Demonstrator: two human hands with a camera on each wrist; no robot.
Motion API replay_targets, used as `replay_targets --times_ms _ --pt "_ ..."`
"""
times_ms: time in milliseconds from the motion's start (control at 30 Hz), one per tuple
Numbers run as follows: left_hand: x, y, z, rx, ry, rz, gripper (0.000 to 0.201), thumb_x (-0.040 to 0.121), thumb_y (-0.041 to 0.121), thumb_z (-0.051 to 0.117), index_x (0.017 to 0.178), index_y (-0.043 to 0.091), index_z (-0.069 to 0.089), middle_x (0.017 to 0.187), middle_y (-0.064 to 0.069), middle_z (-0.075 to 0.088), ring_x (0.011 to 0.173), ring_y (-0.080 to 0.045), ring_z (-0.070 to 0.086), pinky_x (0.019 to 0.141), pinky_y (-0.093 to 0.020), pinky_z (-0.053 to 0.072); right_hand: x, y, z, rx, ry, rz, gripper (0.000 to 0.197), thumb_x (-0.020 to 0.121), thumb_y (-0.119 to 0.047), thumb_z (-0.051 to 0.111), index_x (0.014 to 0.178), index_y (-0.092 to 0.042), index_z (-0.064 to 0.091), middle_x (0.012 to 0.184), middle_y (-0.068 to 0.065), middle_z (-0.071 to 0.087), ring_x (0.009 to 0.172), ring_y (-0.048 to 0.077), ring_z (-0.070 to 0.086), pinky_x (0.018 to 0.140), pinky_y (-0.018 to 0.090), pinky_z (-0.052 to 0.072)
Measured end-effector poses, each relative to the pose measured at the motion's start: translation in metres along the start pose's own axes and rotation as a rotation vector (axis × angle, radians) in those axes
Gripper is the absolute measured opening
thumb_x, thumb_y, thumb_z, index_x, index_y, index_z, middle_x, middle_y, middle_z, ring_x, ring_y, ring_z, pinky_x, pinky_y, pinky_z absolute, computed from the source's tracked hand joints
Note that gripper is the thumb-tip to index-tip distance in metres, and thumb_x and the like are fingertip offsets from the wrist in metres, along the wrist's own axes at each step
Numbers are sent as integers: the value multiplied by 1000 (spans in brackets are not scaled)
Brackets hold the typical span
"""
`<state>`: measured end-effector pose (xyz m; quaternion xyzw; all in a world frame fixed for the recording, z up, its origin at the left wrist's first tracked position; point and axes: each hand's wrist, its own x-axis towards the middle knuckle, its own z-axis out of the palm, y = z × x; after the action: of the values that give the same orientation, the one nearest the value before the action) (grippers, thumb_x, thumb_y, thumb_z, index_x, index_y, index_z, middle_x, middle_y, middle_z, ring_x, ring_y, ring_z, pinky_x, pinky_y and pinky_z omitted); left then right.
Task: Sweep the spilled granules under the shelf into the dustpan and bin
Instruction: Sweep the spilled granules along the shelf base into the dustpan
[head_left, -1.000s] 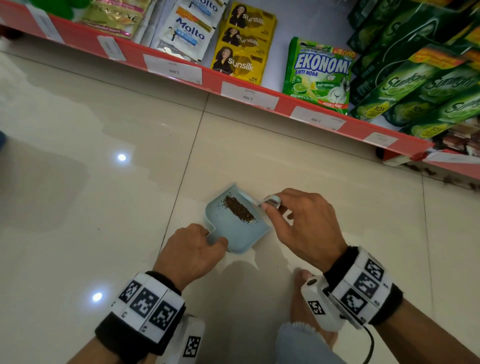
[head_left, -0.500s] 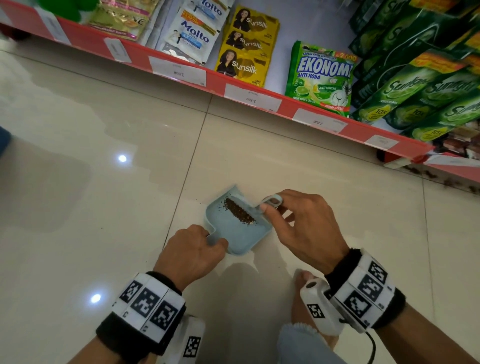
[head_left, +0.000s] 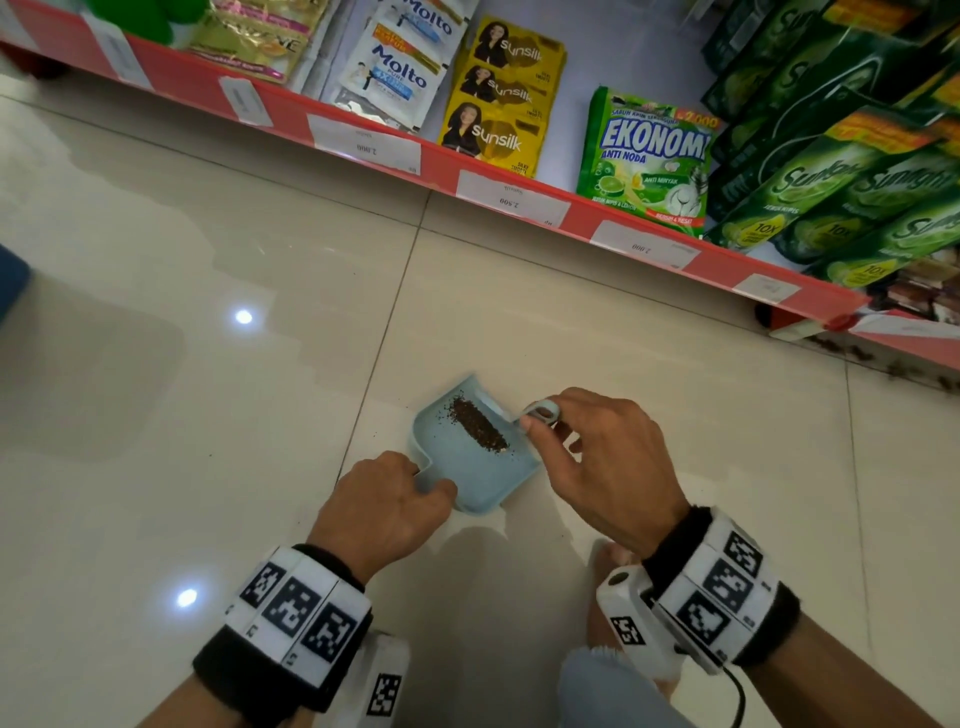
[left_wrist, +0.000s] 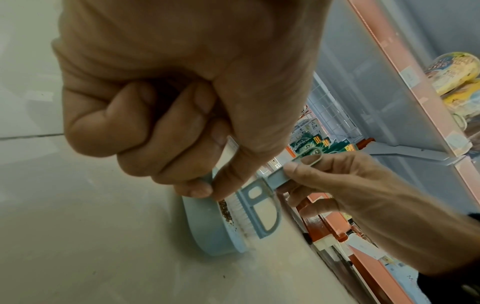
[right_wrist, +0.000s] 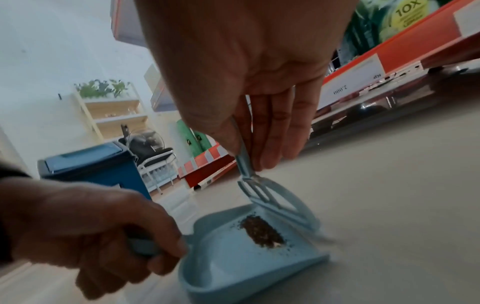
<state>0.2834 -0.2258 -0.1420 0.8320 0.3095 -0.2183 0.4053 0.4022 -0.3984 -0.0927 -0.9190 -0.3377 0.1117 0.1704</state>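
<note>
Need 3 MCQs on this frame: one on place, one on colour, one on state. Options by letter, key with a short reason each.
1. Where do most of the granules lie?
A. in a strip inside the dustpan
B. on the shelf
C. in the bin

2. What colour is the dustpan?
A. red
B. light blue
C. yellow

3. What is the right hand doing?
A. resting flat on the floor
B. pinching the brush by its handle
C. holding a packet

Key:
1 A: the head view shows a dark strip on the pan's floor.
2 B: the pan is light blue in the head and right wrist views.
3 B: the left wrist view shows thumb and fingers closed on the brush handle, while the left hand holds the dustpan's handle.
</note>
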Motion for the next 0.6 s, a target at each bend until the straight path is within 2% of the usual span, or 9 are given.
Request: replay_targets --times_ms 100,267,333,433,533,600 --pt "0 -3 0 -4 -5 3 45 87 45 58 58 17 36 58 2 44 52 -10 41 47 -24 28 4 1 -8 67 130 -3 23 98 -38 54 91 -25 72 80 -13 67 66 10 62 58 35 56" --pt "0 -6 -1 -3 -8 -17 43 86 47 57 61 17 39 62 1 48 55 -11 45 49 -24 30 15 12 -21 -103 257 41 19 97 -35 57 94 -24 72 83 -11 68 66 12 62 54 33 54" --pt "0 -7 -1 7 -4 -13 42 86 47 57 61 18 40 63 2 48 55 -10 45 48 -24 30 16 14 -19 -188 238 66 20 97 -35 55 94 -24 71 82 -9 66 66 15 61 53 29 48" --pt "0 -9 -2 14 1 -3 42 86 48 56 61 18 40 63 3 48 55 -9 45 48 -24 30 9 7 -6 -222 101 42 23 99 -35 52 92 -23 70 78 -8 62 63 12 56 53 24 41" --pt "2 -12 -2 27 -11 16 42 86 50 55 62 18 41 67 2 50 58 -10 47 49 -24 31 -3 -5 9 -117 33 -3 23 98 -36 53 89 -23 70 75 -10 60 59 9 53 52 23 40" --pt "2 -14 -2 35 -21 22 41 86 51 54 65 18 42 72 1 52 63 -11 49 52 -25 32 -9 -10 14 -28 41 8 25 97 -39 52 87 -23 68 76 -11 61 61 9 56 53 29 48"
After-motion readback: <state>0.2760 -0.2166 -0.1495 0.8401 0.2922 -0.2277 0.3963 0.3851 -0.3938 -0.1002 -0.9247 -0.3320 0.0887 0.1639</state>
